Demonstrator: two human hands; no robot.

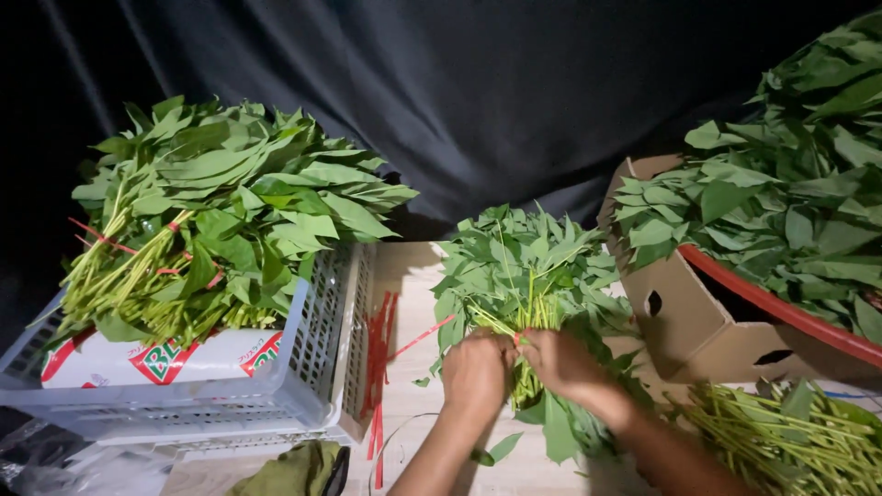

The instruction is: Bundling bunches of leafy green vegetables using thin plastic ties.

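Observation:
A bunch of leafy green stalks (528, 266) lies on the pale wooden table (404, 276) in the middle of the view. My left hand (475, 369) and my right hand (559, 361) are both closed around its pale stems, side by side. A thin red tie strip (424, 335) runs out leftward from the stems between my hands. Loose red strips (378, 367) lie in a bundle on the table just left of my left hand.
A pale plastic crate (312, 367) at left is heaped with tied bunches of the same greens (220, 202). A cardboard box (684, 317) and a red-rimmed basin (781, 308) of loose greens stand at right. More stalks (790, 441) lie at lower right. A dark cloth hangs behind.

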